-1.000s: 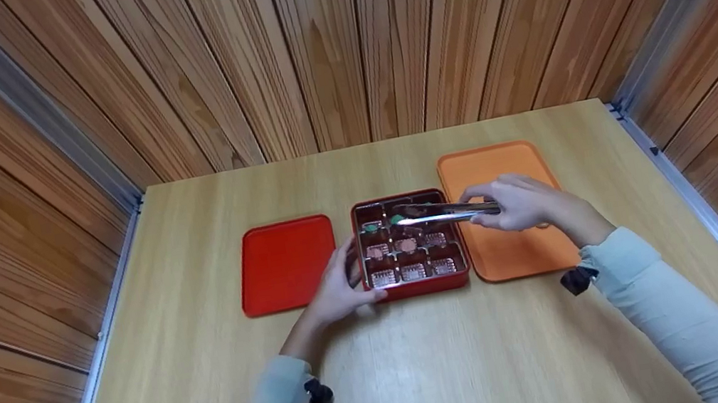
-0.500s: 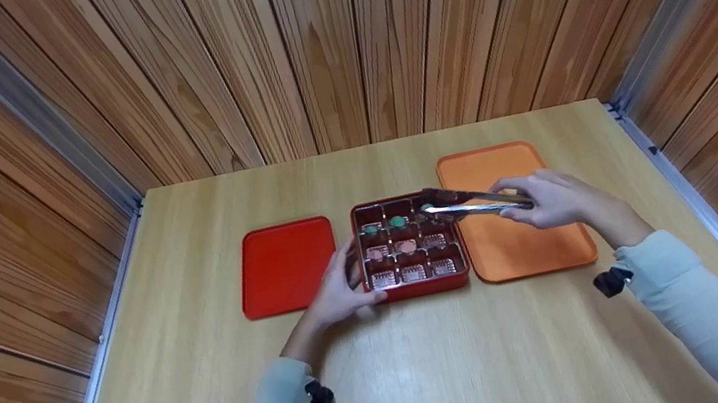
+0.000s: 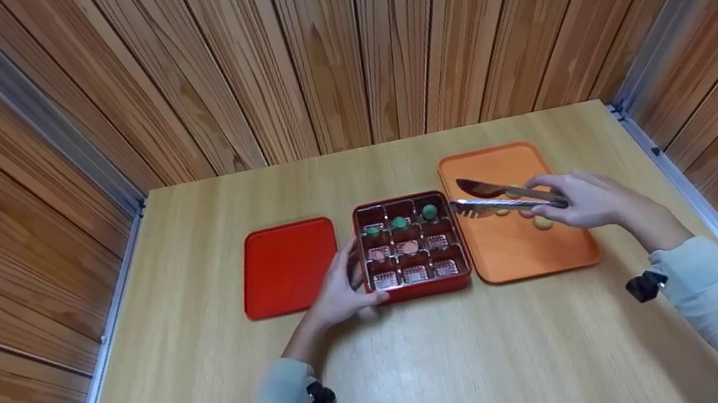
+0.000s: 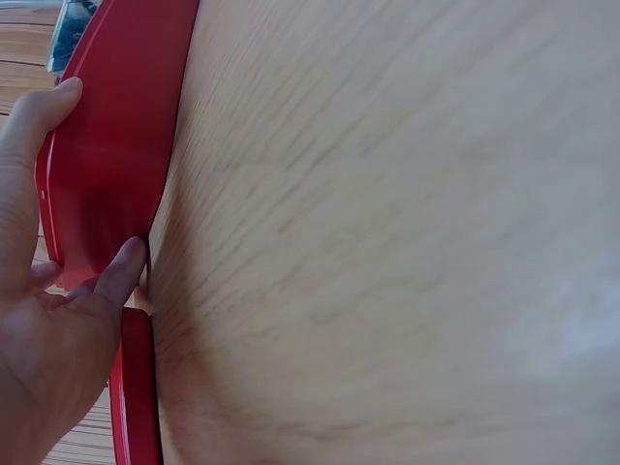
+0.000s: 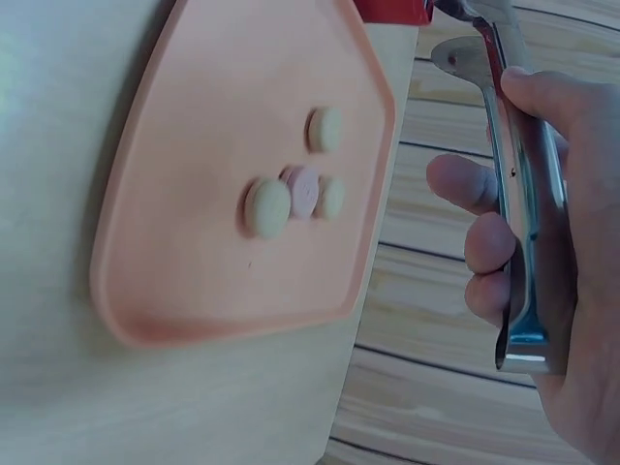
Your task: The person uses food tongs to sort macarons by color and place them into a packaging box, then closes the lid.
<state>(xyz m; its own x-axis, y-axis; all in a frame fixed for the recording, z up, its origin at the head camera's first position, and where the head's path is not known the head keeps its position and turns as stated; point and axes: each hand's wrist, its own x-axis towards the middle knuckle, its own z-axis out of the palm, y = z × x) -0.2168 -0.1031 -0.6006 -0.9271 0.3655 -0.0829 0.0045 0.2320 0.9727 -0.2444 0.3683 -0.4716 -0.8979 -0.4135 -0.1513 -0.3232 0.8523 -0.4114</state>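
Observation:
My left hand (image 3: 338, 295) holds the near left corner of a red box (image 3: 420, 288), its thumb on the front wall and fingers along the left side. A dark divided liner inside the box has green macarons (image 3: 430, 212) in its back row and two pink macarons (image 3: 409, 247) in the middle row. My right hand (image 3: 582, 198) grips metal tongs (image 3: 510, 200) over the orange tray (image 3: 519, 259). Their tips are apart with nothing between them. On the tray lie cream macarons (image 5: 267, 207) and a pink macaron (image 5: 302, 190), partly hidden by the tongs in the head view.
A flat red tray (image 3: 286, 267) lies left of the box, close to my left hand. The orange tray sits right beside the box. Wood-plank walls (image 3: 334, 47) enclose the table (image 3: 430, 377) at the back and sides.
My right hand has drawn the tongs rightward from the box to over the orange tray. A green macaron now shows in the box's back right compartment. The left hand stays at the box.

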